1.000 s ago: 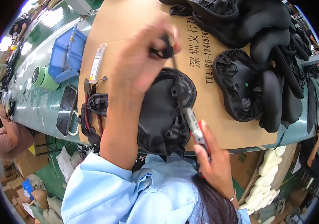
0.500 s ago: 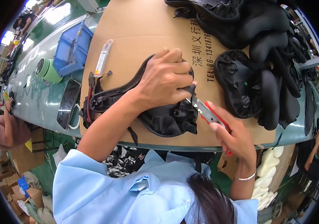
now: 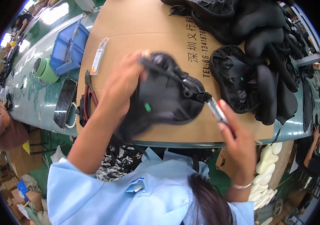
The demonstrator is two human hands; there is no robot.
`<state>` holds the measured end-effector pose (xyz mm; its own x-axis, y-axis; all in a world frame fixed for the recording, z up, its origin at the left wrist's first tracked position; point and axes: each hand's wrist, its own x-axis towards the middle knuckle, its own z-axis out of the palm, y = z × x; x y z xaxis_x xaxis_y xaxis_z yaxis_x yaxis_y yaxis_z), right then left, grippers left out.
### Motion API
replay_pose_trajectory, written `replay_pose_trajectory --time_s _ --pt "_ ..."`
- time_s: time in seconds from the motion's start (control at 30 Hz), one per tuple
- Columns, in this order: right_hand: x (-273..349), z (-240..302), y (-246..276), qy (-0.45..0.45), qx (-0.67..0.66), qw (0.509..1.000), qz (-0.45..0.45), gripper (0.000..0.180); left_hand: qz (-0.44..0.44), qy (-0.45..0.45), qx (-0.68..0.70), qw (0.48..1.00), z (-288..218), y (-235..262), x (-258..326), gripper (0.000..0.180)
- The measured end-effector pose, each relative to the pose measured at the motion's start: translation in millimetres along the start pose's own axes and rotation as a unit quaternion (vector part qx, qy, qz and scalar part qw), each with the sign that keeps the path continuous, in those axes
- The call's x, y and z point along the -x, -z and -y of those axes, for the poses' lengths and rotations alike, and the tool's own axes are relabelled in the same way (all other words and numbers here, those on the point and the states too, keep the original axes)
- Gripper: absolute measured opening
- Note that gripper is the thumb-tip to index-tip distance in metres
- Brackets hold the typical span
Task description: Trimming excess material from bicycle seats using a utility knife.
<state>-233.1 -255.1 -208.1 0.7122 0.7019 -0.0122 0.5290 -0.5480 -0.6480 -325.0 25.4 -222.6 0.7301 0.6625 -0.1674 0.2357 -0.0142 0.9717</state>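
My left hand (image 3: 120, 84), blurred by motion, is closed on the end of a narrow black strip (image 3: 161, 72) stretched over a saddle-shaped black padded piece (image 3: 167, 105). The piece is tilted, shows a small green mark, and has a gathered, folded edge. My right hand (image 3: 238, 137) grips a slim red-and-silver hand tool (image 3: 220, 114), whose exact kind I cannot make out. Its dark tip is at the piece's right edge, by the strip's other end. Under both hands lies a brown cardboard sheet (image 3: 148, 37).
Black padded pieces (image 3: 261, 26) are heaped at the right. Red-handled pliers (image 3: 88, 92) lie at the left, near a phone (image 3: 65, 103) with a bead strap. Beyond are a clear packet (image 3: 99, 56), a blue bin (image 3: 68, 48) and a green cup (image 3: 47, 69). Other people work nearby.
My left hand has moved left, drawing out the strip. The padded piece has turned, exposing its smooth surface and green mark. My right hand, with the tool, has shifted slightly right.
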Motion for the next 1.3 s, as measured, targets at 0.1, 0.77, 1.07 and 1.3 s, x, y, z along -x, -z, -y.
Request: replay_pose_trajectory --time_s 0.1,0.77,1.07,1.3 --pt "-39.4 -16.0 34.8 0.096 0.045 0.991 0.082 0.051 0.125 -0.005 -0.044 0.991 2.2 12.8 30.5 0.037" --pt "61.5 38.8 11.4 -0.05 0.176 0.983 0.028 0.056 -0.026 -0.264 0.457 0.849 -78.7 -1.3 6.3 0.021" --pt "93.5 27.9 -35.3 -0.026 0.161 0.984 -0.074 0.064 -0.173 -0.54 0.418 0.71 -24.4 29.9 11.8 0.018" --pt "115.0 20.7 -32.2 -0.067 0.009 0.998 -0.016 0.065 -0.767 -0.258 -0.193 0.555 -39.7 -1.5 -9.1 0.027"
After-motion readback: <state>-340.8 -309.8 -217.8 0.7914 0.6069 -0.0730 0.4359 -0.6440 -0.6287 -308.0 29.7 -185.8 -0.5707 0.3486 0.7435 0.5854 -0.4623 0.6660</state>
